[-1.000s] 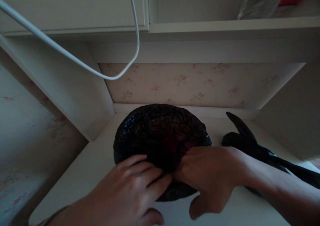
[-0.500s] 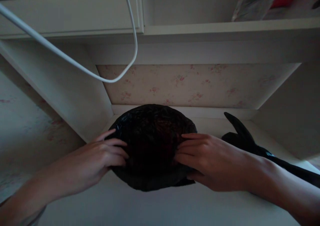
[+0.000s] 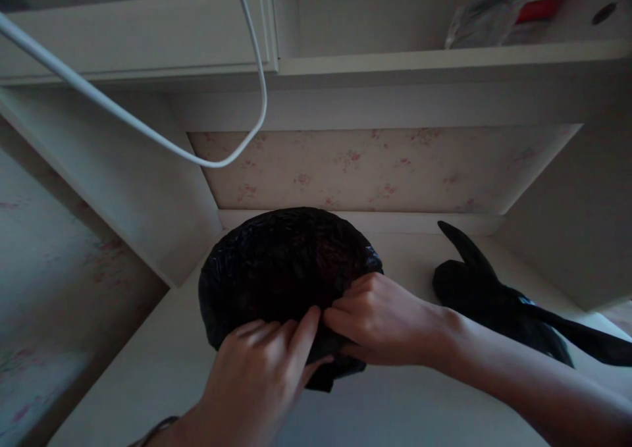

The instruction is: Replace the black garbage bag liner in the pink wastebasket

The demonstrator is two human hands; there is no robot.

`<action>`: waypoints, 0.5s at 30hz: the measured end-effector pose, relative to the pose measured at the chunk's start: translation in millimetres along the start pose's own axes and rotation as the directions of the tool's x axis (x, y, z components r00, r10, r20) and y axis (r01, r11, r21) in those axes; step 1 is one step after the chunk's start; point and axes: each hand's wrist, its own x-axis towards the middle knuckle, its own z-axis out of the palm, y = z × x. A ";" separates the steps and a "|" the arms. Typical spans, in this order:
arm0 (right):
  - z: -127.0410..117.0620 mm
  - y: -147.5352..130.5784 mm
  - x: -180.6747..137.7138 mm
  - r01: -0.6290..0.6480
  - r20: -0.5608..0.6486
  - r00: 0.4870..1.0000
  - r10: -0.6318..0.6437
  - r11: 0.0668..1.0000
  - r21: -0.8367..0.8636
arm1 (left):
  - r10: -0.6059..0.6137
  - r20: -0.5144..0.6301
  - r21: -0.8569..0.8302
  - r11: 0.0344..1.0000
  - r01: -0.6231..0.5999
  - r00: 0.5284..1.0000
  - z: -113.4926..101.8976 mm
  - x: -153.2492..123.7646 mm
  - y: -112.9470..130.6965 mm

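A black plastic bag [image 3: 276, 256] lines a round bin on the white surface, its edge folded over the rim. The bin's own wall is hidden beneath the plastic. At the near side of the rim, my left hand [image 3: 259, 361] grips the bag, fingers curled over the edge and thumb outside. Close beside it, my right hand [image 3: 375, 315] pinches the bag at the right front of the rim, its fingertips partly inside the opening. A loose flap of the bag hangs below the two hands.
To the right lies a black plastic bundle [image 3: 484, 295] with a pointed end sticking up. A white cable [image 3: 217, 164] loops down in front of the cabinet [image 3: 123, 39]. A clear package with red print [image 3: 538, 9] sits on the upper shelf [image 3: 434, 55].
My left hand has moved from the left side of the rim to its near edge. My right hand has shifted slightly left, and the two hands are now close together.
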 end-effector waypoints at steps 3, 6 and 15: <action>-0.3 -2.9 -0.7 0.018 -0.048 0.999 -0.016 0.999 0.047 | 0.064 0.118 -0.081 0.995 -0.054 0.991 -1.7 -3.2 -25.1; -14.7 -5.2 -2.4 0.002 -0.046 0.999 0.004 0.992 0.127 | 0.163 0.265 -0.229 0.968 -0.102 0.950 -15.2 -1.9 -61.5; -17.0 20.6 -7.0 -0.118 0.013 0.993 0.117 0.991 0.055 | 0.046 0.108 -0.102 0.994 -0.035 0.993 -32.0 -6.5 -47.2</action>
